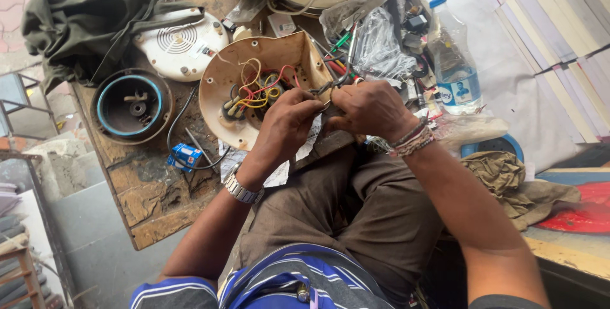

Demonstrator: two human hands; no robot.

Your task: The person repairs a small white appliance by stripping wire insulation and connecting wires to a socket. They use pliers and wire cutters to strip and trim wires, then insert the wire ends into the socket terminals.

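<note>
Both hands are busy right at the edge of an opened-up appliance base (254,87), a cream-coloured round shell tipped up on its side so the inside faces the camera. It sits on a beat-up wooden workbench (152,194), pretty much dead centre, just past the person's knees.

Left hand (286,125), the one with a metal wristwatch (240,189), is curled in tight, fingertips pinching something small near the shell's rim. I can't tell exactly what, probably a wire end. Right hand (368,109), with a bunch of thread bracelets (412,142) on the wrist, is closed around the handles of a pair of pliers (340,67), and the nose of it meets the left fingertips.

Inside the shell is a tangle of yellow and red wires (260,90) running to a dark part in the middle.

Other stuff around: a dark round housing with a blue ring (130,106) to the left, a white vented cover (181,45) behind that, an olive cloth (89,20) bunched in the far left corner, a small blue box (186,154) near the front of the bench, and a plastic water bottle (452,58) standing upright off to the right. Crumpled clear plastic bag (381,45) sits just behind the right hand.
</note>
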